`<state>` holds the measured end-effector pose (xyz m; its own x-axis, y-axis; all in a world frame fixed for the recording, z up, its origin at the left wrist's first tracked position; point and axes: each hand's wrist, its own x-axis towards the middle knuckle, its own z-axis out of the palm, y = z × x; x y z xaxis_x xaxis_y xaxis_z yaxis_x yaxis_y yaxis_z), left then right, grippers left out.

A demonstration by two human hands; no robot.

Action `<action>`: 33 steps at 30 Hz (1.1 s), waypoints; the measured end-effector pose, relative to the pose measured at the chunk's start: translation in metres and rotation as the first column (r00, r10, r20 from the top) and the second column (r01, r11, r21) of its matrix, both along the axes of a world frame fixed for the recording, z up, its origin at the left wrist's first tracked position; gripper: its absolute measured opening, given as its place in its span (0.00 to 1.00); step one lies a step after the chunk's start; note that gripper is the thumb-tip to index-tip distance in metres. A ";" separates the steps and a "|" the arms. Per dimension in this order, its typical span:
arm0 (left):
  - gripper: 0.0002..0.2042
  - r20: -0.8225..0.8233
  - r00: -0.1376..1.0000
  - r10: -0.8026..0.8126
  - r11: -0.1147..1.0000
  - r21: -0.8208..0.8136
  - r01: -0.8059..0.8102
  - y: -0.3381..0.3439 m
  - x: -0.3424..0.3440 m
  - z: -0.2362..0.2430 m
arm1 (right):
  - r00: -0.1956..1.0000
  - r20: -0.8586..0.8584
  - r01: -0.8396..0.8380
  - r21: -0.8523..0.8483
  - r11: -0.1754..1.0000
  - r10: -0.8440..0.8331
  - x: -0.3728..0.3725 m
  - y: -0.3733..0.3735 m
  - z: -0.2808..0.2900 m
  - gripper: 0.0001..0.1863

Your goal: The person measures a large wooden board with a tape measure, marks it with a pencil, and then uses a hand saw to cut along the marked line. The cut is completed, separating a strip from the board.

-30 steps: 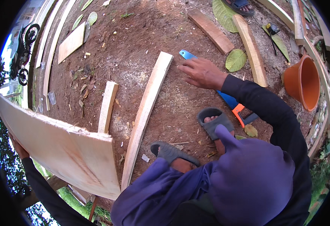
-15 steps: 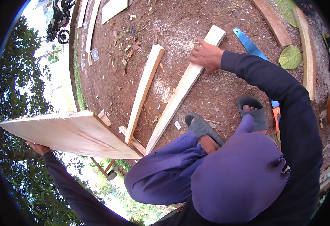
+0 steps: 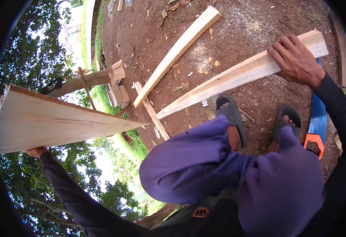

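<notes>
Your left hand [image 3: 36,152] grips the panel [image 3: 54,122], raised at left; your right hand [image 3: 297,59] clasps the beam [image 3: 228,79] near its far end, beyond your feet [image 3: 285,119]. You're apparently handling 2 pieces together; moving either calls for steady support.

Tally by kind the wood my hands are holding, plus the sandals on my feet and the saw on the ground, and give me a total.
Wide board, held by the left hand: 1
Long beam, held by the right hand: 1
Grey sandals: 2
Saw, blue blade and orange handle: 1
Total: 5
</notes>
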<state>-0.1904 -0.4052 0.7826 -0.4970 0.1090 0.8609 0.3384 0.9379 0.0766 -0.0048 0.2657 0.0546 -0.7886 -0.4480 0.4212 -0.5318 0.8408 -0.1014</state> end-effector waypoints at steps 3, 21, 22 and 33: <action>0.25 0.027 1.000 0.004 0.993 0.116 -0.007 -0.011 0.023 0.005 | 0.999 -0.032 0.018 0.014 1.000 -0.017 -0.002 0.039 0.020 0.37; 0.21 0.136 0.991 0.010 0.990 0.141 -0.029 -0.078 -0.055 0.006 | 0.904 0.346 0.363 -0.310 0.879 -0.252 0.065 0.087 0.018 0.37; 0.21 0.155 0.988 -0.002 0.989 0.147 -0.021 -0.073 -0.067 0.000 | 0.879 0.383 0.413 -0.321 0.852 -0.282 0.066 0.077 0.013 0.37; 0.24 0.293 0.946 -0.141 0.979 0.182 0.090 -0.008 -0.190 -0.081 | 0.412 0.905 0.769 -0.409 0.492 0.109 0.038 -0.065 -0.009 0.44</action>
<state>-0.3802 -0.4135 0.7018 -0.7295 0.0510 0.6820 0.3800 0.8594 0.3422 0.0336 0.2004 0.0457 -0.8751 0.0581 -0.4805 0.4773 0.2679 -0.8369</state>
